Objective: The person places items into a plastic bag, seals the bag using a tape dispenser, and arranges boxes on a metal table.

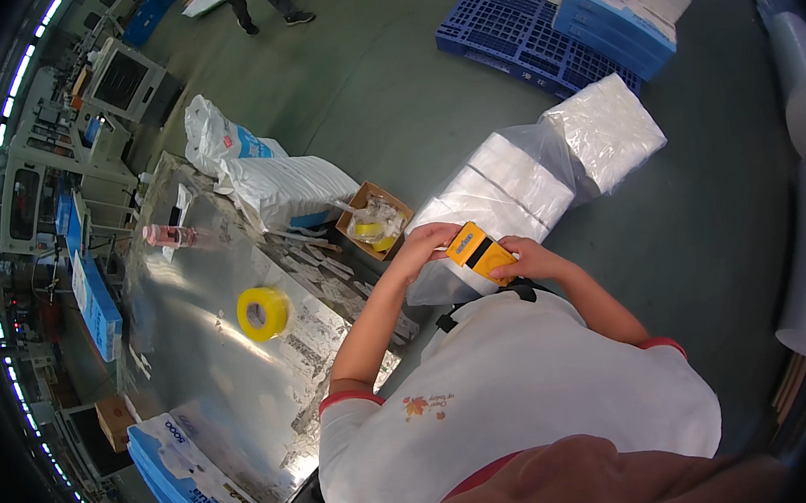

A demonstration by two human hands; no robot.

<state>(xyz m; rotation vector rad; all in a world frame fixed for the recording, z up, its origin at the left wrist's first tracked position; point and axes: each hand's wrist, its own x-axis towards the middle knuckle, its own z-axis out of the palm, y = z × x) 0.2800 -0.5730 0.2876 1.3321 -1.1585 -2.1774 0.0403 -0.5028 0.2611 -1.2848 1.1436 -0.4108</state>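
Near the body, both hands met on one thing. L hand (429,240) was part-closed, bent fingers at the L side; R hand (526,260) was half-curled, thumb on the R end. Btwn them was a flat yellow case (488,257) w/ a black band, gripped by both; exact kind n/a from this view.

Step in hand, prob.: two-handed handling of the case, maybe adjusting it; couldn't tell if opening or closing. Next move prob. called for R hand steadying the case & L fingers free to work its edge.

Just past the hands: plastic-wrapped white bundle (475,202). L of the hands, open carton (394,201) w/ scrap inside; farther L, metal-topped table (196,346) w/ yellow tape roll (276,312) & pinkish bottle (172,235). Beyond the carton, white sacks (292,185). Ahead-R of the hands, past the bundle: wrapped white pack (608,133), then blue plastic pallet (499,37) w/ stacked boxes. Farthest, ahead-L: a person's legs (271,0).
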